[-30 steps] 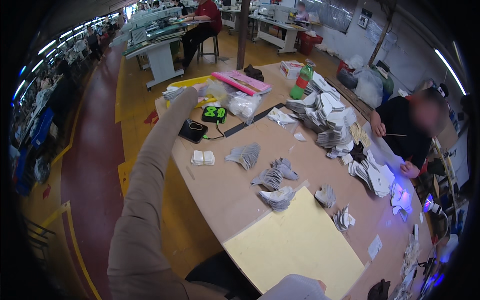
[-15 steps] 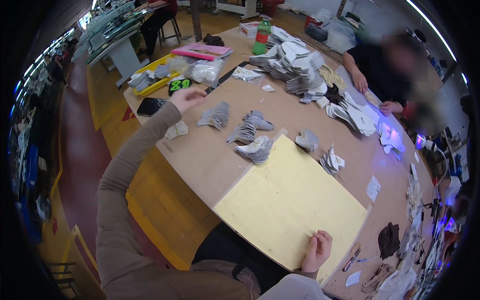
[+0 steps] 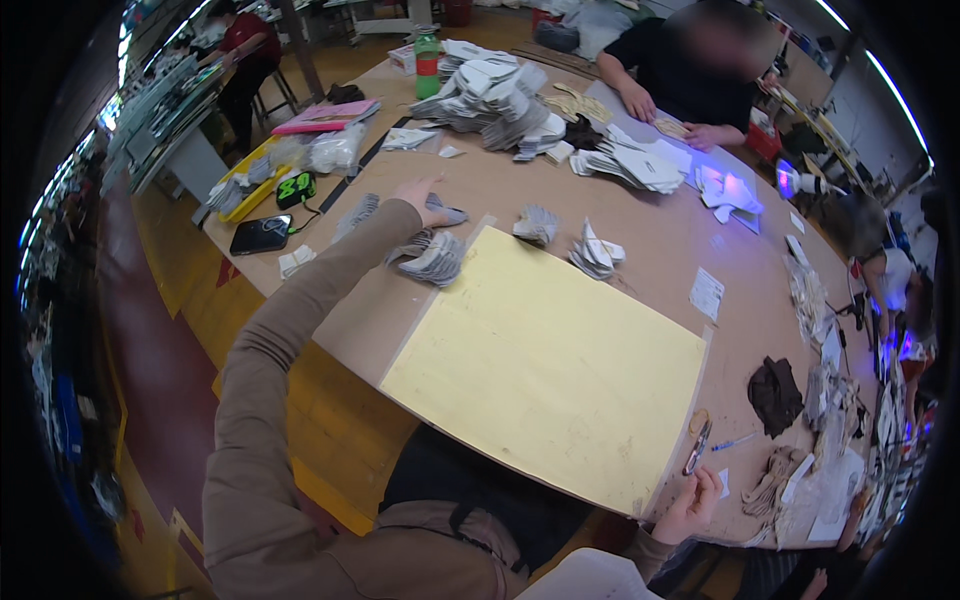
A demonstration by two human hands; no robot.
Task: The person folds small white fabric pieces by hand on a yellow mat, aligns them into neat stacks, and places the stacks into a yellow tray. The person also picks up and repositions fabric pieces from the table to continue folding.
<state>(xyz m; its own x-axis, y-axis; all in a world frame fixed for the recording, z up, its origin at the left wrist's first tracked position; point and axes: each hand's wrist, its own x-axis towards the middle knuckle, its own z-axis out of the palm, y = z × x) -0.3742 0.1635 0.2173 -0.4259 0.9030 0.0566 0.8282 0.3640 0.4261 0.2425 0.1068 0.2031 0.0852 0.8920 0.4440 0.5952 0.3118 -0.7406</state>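
Observation:
My left hand [image 3: 425,200] reaches far across the brown table [image 3: 650,250] and rests on a small stack of grey cut pieces [image 3: 447,212]. Another grey stack [image 3: 432,258] lies just below my forearm, and two more stacks [image 3: 537,225] [image 3: 593,252] sit to the right. My right hand [image 3: 690,500] is at the near table edge, fingers curled at the corner of a large yellow sheet [image 3: 545,365], beside a small brown tool [image 3: 697,440]. I cannot tell if it grips the sheet.
A person in black [image 3: 690,80] works at the far side among piles of white pieces [image 3: 490,90]. A black phone [image 3: 260,235], a green-lit device [image 3: 297,187], a yellow tray [image 3: 245,180] and a green bottle [image 3: 427,50] stand at the left. Dark scraps [image 3: 775,395] lie right.
My view has swung right and down. My left hand has drawn back from the far left corner near the device to the grey stacks. My right hand has come to the sheet's corner.

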